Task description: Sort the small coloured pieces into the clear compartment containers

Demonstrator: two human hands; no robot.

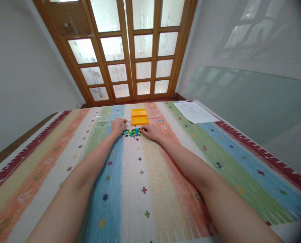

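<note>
A heap of tiny blue, green, yellow and dark pieces [133, 132] lies on the striped tablecloth between my two hands. At its left edge is my left hand [118, 127], fingertips pinched together just above the cloth; what they hold, if anything, is too small to name. My right hand [150, 132] touches the heap's right side, its thumb and fingers drawn closed at the pieces. Just beyond the heap sits a yellow two-compartment tray [140, 120]. A clear plastic tray [97, 122] stands to its left with a green piece [102, 125] inside.
Another clear tray [154, 115] lies right of the yellow one, with a small blue bit [159, 120] at its corner. A printed paper sheet [194, 112] rests at the table's far right. Behind the striped tablecloth [132, 175] stand wooden glazed doors [130, 60].
</note>
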